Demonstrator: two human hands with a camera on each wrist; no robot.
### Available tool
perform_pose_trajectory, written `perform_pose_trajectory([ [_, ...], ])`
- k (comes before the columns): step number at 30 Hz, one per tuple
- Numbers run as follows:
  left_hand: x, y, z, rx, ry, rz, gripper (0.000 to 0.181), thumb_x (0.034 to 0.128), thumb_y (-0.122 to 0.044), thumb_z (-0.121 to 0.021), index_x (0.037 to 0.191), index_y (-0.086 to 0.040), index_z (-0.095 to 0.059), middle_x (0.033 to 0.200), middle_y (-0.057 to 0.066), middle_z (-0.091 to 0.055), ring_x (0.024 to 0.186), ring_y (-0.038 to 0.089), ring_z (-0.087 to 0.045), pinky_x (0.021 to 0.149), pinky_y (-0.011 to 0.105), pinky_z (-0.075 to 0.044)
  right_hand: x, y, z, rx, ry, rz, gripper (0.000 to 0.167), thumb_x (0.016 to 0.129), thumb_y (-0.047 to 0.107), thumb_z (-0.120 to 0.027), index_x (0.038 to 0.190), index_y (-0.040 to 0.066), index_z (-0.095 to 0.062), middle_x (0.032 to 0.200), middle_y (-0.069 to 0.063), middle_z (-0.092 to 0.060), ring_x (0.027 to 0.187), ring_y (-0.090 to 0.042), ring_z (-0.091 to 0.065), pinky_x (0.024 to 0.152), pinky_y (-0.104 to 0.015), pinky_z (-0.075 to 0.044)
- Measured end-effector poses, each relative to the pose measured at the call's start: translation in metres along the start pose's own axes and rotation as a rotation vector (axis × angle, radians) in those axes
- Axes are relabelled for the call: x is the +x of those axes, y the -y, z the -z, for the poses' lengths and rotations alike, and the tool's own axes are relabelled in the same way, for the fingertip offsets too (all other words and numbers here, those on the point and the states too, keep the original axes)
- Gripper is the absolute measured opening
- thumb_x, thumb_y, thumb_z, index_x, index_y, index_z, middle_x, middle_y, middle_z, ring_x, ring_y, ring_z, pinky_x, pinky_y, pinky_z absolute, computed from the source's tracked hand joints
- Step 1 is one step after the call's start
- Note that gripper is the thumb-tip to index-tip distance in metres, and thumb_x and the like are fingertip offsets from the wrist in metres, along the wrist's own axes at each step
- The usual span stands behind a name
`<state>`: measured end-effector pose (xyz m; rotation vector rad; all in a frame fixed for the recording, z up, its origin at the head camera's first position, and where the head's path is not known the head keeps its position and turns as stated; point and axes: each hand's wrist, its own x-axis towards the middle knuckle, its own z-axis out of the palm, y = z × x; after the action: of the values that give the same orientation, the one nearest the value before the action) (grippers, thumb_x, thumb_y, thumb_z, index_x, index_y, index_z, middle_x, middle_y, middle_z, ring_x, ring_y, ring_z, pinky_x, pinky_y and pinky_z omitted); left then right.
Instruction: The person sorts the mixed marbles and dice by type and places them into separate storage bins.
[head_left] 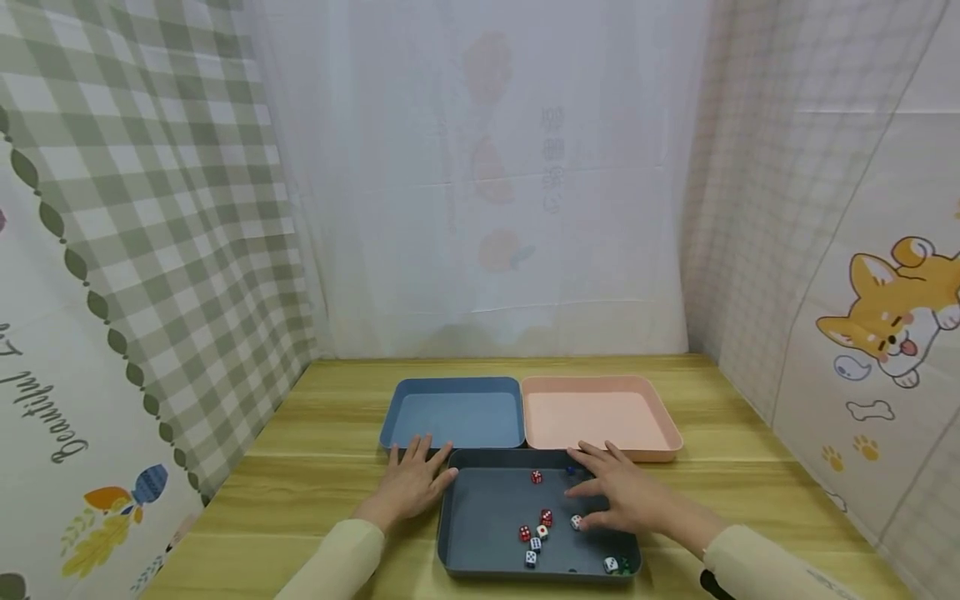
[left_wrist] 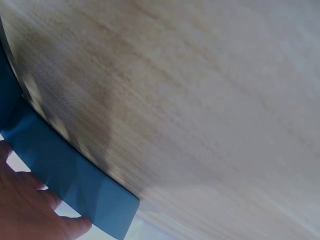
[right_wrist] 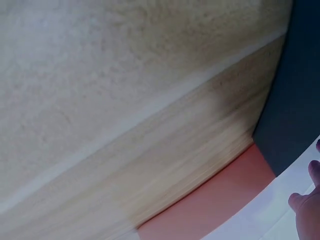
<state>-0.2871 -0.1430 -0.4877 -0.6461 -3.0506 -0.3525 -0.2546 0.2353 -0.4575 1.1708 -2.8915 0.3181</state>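
In the head view my left hand lies at the near edge of the blue tray, its fingers spread near the left corner of the dark grey tray. My right hand hovers over the grey tray's right side with fingers spread, nothing visible in its grasp. A white die is just by its thumb. Red dice and white dice lie loosely grouped mid-tray. One red die sits farther back, a blue die near the right fingers. A white die lies beside green dice.
A pink tray stands right of the blue one, both behind the grey tray on a wood-grain table. Cloth curtains enclose the back and sides. A dark band circles the right wrist.
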Motion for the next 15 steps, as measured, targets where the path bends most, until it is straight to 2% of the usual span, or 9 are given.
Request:
perform_pose_trajectory([
  [8,0.0002,-0.0011,-0.0006,0.007,-0.005,-0.001,0.06,0.1052,-0.052,-0.037,0.154,-0.018,-0.04,0.157,0.024,-0.027,0.145,0.044,-0.023,0.111,0.069,-0.014,-0.003,-0.001,-0.0036,-0.03,-0.017,0.078,0.036,0.085,0.054,-0.072,0.109,0.029,-0.078,0.148,-0.02,-0.046,0.139,-0.049,-0.032,0.105,-0.074,-0.018],
  [15,0.0013,-0.0008,-0.001,0.012,0.002,0.001,0.061,0.1049,-0.053,-0.036,0.155,-0.019,-0.04,0.158,0.024,-0.027,0.145,0.044,-0.023,0.11,0.07,-0.014,-0.0013,0.0016,-0.0034,-0.014,-0.003,0.071,0.028,0.084,0.051,-0.074,0.104,0.032,-0.079,0.147,-0.02,-0.047,0.139,-0.05,-0.031,0.106,-0.074,-0.016],
])
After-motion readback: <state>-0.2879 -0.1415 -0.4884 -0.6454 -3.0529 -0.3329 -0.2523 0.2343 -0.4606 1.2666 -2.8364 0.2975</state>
